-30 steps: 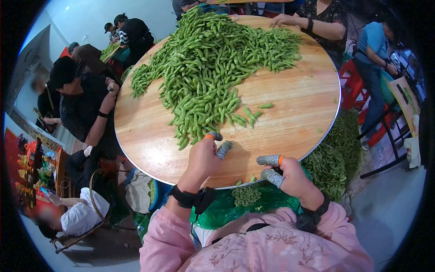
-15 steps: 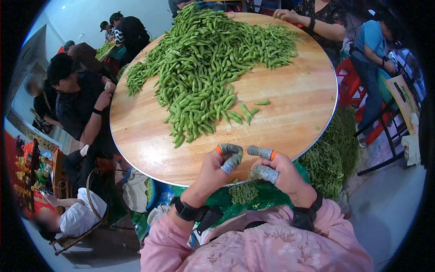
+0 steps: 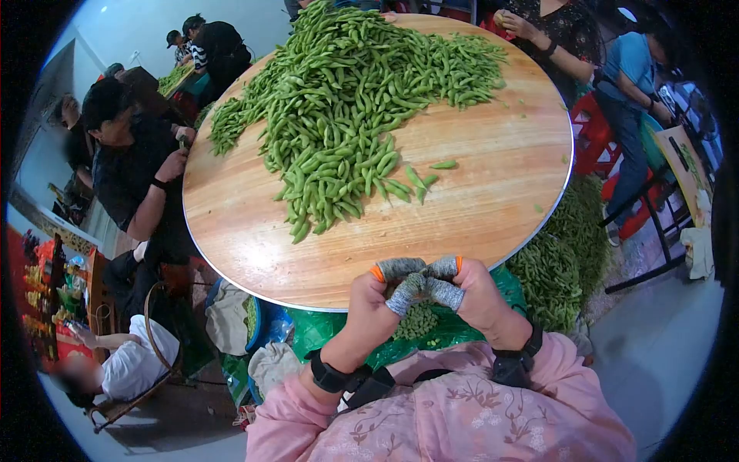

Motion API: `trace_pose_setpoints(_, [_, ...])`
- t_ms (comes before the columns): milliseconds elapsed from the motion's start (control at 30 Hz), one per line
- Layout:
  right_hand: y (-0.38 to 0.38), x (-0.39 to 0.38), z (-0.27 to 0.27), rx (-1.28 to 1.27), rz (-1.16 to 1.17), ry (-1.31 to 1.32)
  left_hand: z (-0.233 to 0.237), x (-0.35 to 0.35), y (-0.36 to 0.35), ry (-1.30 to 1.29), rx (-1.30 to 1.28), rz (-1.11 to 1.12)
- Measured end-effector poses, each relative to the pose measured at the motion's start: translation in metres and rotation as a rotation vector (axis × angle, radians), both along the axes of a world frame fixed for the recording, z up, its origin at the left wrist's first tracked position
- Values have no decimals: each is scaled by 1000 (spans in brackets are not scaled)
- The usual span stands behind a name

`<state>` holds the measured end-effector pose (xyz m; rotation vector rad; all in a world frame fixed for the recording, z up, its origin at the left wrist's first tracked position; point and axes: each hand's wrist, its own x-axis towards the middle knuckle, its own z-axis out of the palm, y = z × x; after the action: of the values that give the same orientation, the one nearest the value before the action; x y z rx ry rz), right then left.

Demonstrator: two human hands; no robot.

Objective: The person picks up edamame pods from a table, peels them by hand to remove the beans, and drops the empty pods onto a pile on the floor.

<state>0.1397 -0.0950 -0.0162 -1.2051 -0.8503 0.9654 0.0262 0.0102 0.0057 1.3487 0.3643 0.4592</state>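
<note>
My left hand (image 3: 373,304) and my right hand (image 3: 473,300) meet just in front of the table's near edge, thumbs and forefingers closed in a pinch. Grey knitted sleeves with orange bands cover those fingers. The fingertips touch, and a greenish hint shows between them; whatever they hold is too covered to name. Below my hands, shelled green beans (image 3: 416,322) lie in a green plastic sheet (image 3: 315,329) over my lap. A large heap of green soybean pods (image 3: 331,115) covers the far part of the round wooden table (image 3: 493,185). A few loose pods (image 3: 416,179) lie at its near side.
More pods (image 3: 566,254) are piled on the floor at right. A blue tub (image 3: 265,327) stands at lower left. One person (image 3: 127,154) sits at the table's left; another's hand (image 3: 517,25) is at the far right. Red stools (image 3: 591,138) stand beyond.
My hands have come together, fingertips now touching where there was a gap, and sit slightly lower. The far-right person's hand has lifted off the table.
</note>
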Motion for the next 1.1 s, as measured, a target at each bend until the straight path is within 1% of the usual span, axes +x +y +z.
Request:
trace_pose_setpoints(33, [0, -1, -3, 4, 3, -31, -4, -1, 1, -2, 3, 2])
trace_pose_setpoints(67, [-1, -1, -1, 7, 4, -34, -9, 1, 3, -16, 138, 3])
trace_pose_setpoints(100, [-3, -1, 1, -54, 15, -51, -10, 2, 4, -31, 274, 3])
trace_pose_setpoints(133, [-4, -1, 4, -115, 23, -68, -9, 0, 3, 32, 146, -2])
trace_pose_setpoints(167, [-5, 0, 7, -112, 19, -71, -8, -1, 6, 29, 149, -5])
trace_pose_setpoints(233, [-7, 1, 13, -101, -129, -48, -6, -5, 11, 162, 106, -33])
trace_pose_setpoints(267, [-7, 1, 15, -97, -132, -53, -5, -5, 10, 157, 111, -35])
trace_pose_setpoints(333, [-5, 1, 20, -12, -19, 91, 0, -6, 5, 156, 550, -92])
trace_pose_setpoints(367, [-5, 2, 22, -5, -20, 86, -3, -6, 4, 150, 557, -90])
trace_pose_setpoints(433, [-7, 4, 24, -79, 25, 202, -11, -6, 5, 165, 684, -167])
trace_pose_setpoints(467, [-8, 5, 22, -77, 28, 201, -11, -7, 7, 215, 654, -237])
trace_pose_setpoints(533, [-8, 7, 17, -67, 116, 31, -2, -8, 7, 245, 683, -260])
trace_pose_setpoints(567, [-9, 7, 18, -64, 125, 31, 1, -9, 7, 275, 708, -287])
trace_pose_setpoints(633, [-11, 3, 23, -52, 72, 37, -1, -9, 6, 251, 725, -228])
trace_pose_setpoints(667, [-11, 3, 20, -48, 87, 37, -2, -9, 5, 221, 741, -180])
trace_pose_setpoints(700, [-11, 4, 17, -63, 65, -1, -1, -10, 5, 227, 745, -164])
trace_pose_setpoints(767, [-11, 5, 14, -71, 55, -42, 2, -12, 6, 346, 759, -220])
trace_pose_setpoints(800, [-11, 5, 13, -88, 32, -48, 2, -12, 7, 349, 762, -207])
trace_pose_setpoints(867, [-10, 6, 14, -113, 9, -54, -2, -10, 6, 328, 464, -240])
trace_pose_setpoints(900, [-9, 6, 14, -45, 7, -73, -2, -11, 8, 329, 455, -242])
trace_pose_setpoints(933, [-10, 5, 13, 16, 2, -88, 0, -13, 11, 301, 478, -336])
trace_pose_setpoints(967, [-11, 5, 14, -2, -6, -80, 1, -14, 14, 270, 496, -434])
trace_pose_setpoints(1000, [-11, 5, 16, -11, 14, -90, 6, -15, 15, 246, 426, -464])
trace_pose_setpoints(1100, [-14, 9, 14, -45, 34, -98, 11, -19, 20, 281, 396, -534])
